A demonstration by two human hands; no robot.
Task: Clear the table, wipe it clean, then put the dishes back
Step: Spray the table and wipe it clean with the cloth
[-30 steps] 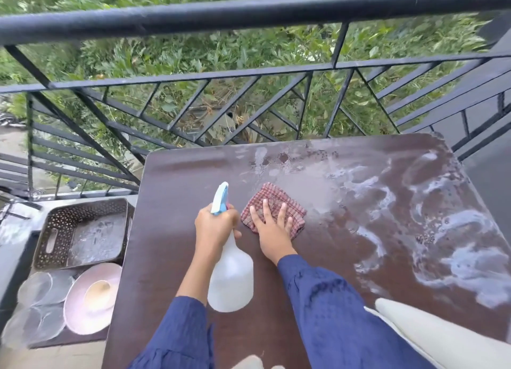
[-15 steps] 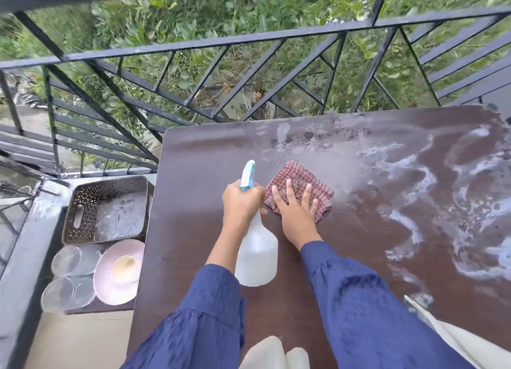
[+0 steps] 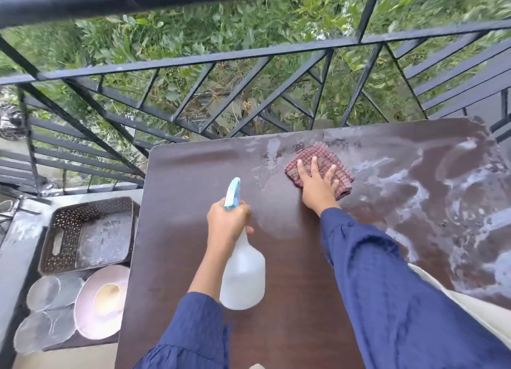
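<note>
Red-checked cloth (image 3: pixel 322 154) lies flat under the right hand (image 3: pixel 318 187), fingers straight and spread, pressing it onto the dark brown table (image 3: pixel 193 258) near the far edge. Left hand (image 3: pixel 228 222), nearer and leftward, is curled round the neck of a translucent spray bottle (image 3: pixel 243 274), blue trigger uppermost. White soapy streaks (image 3: pixel 414 191) right of the cloth. Left of the bottle hand, below table level: perforated brown basket (image 3: pixel 66 230), pink plate (image 3: pixel 88 321), clear glass plates (image 3: pixel 41 294).
</note>
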